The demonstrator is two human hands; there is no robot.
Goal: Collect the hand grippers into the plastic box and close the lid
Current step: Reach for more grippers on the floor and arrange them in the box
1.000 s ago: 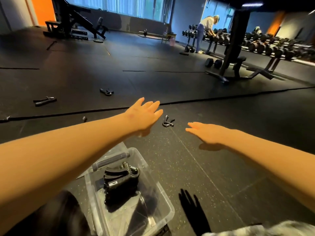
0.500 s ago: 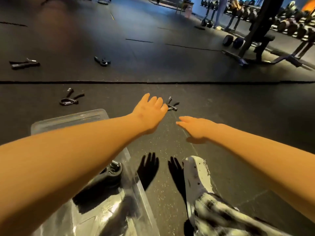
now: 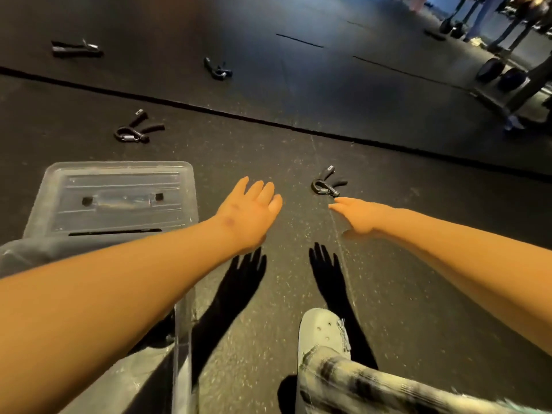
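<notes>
We see a black hand gripper [image 3: 327,185] lying on the dark rubber floor [image 3: 388,279], to the right of the clear lid [image 3: 116,198] and well apart from it. The right hand [image 3: 358,215] stretches toward it, released and empty, fingers straight, fingertips just short of the coil. The left hand [image 3: 249,210] hovers between lid and gripper, also flat and holding nothing.

Beyond the lid lie three more: a second gripper [image 3: 136,130] near its far edge, a third gripper [image 3: 218,70] farther off, and a fourth gripper [image 3: 76,49] farthest, to the left. The plastic box [image 3: 181,348] sits on the near side of the lid, mostly hidden under the left forearm. We cannot tell its contents.

We judge the step in hand to be picking up the nearest gripper. It would go best if the right hand closed round both handles, so that the gripper does not swing, and the lid stayed off until all four are in.

Small pale tags show on two handle ends, too small to read. No brand is legible.
</notes>
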